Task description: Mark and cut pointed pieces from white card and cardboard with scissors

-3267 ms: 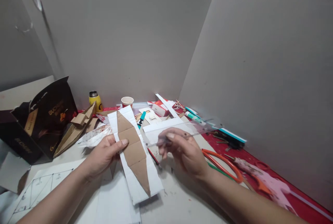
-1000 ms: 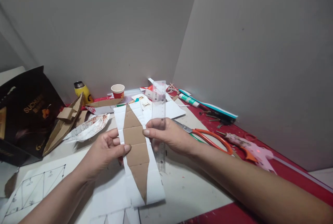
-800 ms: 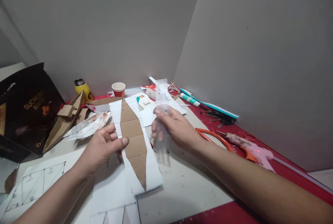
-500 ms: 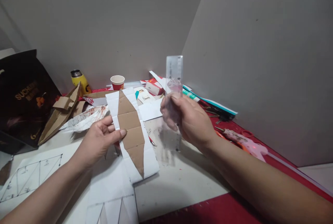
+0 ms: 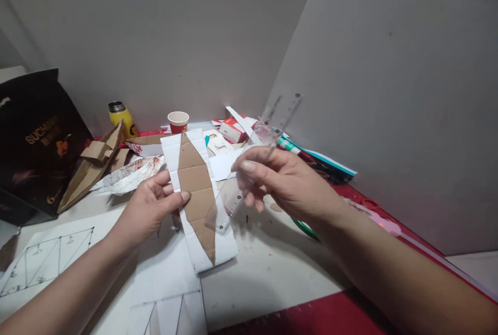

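My left hand (image 5: 151, 203) grips a white folded cardboard piece (image 5: 225, 252), with the thumb pressing on the long brown cardboard shape (image 5: 196, 182) that lies over it. The brown shape tapers to a point at both ends and has creases across it. Between the thumb and fingers of my right hand (image 5: 268, 174) is a clear plastic ruler (image 5: 229, 205). It slants, its lower end overlapping the right edge of the cardboard in view and its upper end raised toward the back right. Whether ruler and cardboard touch, I cannot tell.
Beneath the left hand lie papers with pencilled triangles (image 5: 50, 257). At the back stand a black bag (image 5: 35, 143), cardboard boat-like pieces (image 5: 93, 169), a yellow bottle (image 5: 120, 117) and a paper cup (image 5: 178, 122). A pink glue gun (image 5: 383, 221) rests at right on red covering.
My right hand has turned the ruler from upright to slanted, its lower end swinging left over the cardboard. A green handle now shows beneath the right wrist. My left hand keeps its hold.
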{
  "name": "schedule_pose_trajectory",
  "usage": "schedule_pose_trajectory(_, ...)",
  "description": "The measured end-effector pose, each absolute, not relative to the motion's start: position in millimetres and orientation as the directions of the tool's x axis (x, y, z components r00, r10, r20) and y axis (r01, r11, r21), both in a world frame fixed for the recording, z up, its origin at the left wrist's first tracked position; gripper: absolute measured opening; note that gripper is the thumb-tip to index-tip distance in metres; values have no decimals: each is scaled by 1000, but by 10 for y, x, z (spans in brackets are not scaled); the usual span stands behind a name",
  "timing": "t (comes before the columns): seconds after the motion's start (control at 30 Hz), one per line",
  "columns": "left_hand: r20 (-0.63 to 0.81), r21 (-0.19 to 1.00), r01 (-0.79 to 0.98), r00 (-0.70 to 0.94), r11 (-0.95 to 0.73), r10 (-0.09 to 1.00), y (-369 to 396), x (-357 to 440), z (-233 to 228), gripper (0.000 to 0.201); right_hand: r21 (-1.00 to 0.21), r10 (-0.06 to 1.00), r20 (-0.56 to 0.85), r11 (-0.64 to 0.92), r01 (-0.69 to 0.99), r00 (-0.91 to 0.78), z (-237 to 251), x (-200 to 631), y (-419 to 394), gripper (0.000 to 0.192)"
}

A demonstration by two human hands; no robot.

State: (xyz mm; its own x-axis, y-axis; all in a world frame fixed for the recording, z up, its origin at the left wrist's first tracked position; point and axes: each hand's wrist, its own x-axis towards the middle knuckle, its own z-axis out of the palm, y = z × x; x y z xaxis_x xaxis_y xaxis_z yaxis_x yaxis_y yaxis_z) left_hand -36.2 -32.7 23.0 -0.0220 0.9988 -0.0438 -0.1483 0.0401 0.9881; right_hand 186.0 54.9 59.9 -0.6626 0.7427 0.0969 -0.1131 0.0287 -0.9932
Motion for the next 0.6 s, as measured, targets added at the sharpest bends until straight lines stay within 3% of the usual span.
schedule_pose_trajectory(0.13, -38, 987, -155, -17, 35, 999, -331, -370, 206, 42, -948, 806, 294, 178, -265, -514, 610, 1906, 541, 18)
schedule_pose_trajectory(0.23, -37, 987, -158, -20, 34, 999, -340, -371, 198, 44, -900, 796, 417, 295, -321, -438, 624, 1928, 483, 16)
schedule_pose_trajectory(0.37, -31, 982, -187, -5, 29, 1000, -341, -371, 195, 45, -827, 706, 550, 533, -177, -446, 609, 1945, 411, 25)
schedule_pose_trajectory(0.47, -18, 979, -205, -5, 17, 1000, -340, -372, 199, 45, -725, 598, 591, 688, -31, -542, 597, 1983, 400, 48)
schedule_pose_trajectory(0.53, -10, 975, -220, -3, 10, 1000, -343, -370, 202, 46, -674, 532, 574, 738, 10, -622, 599, 2012, 407, 60)
schedule_pose_trajectory(0.6, -9, 974, -226, -5, 7, 1000, -348, -367, 201, 49, -672, 501, 549, 740, 3, -670, 605, 2023, 414, 57)
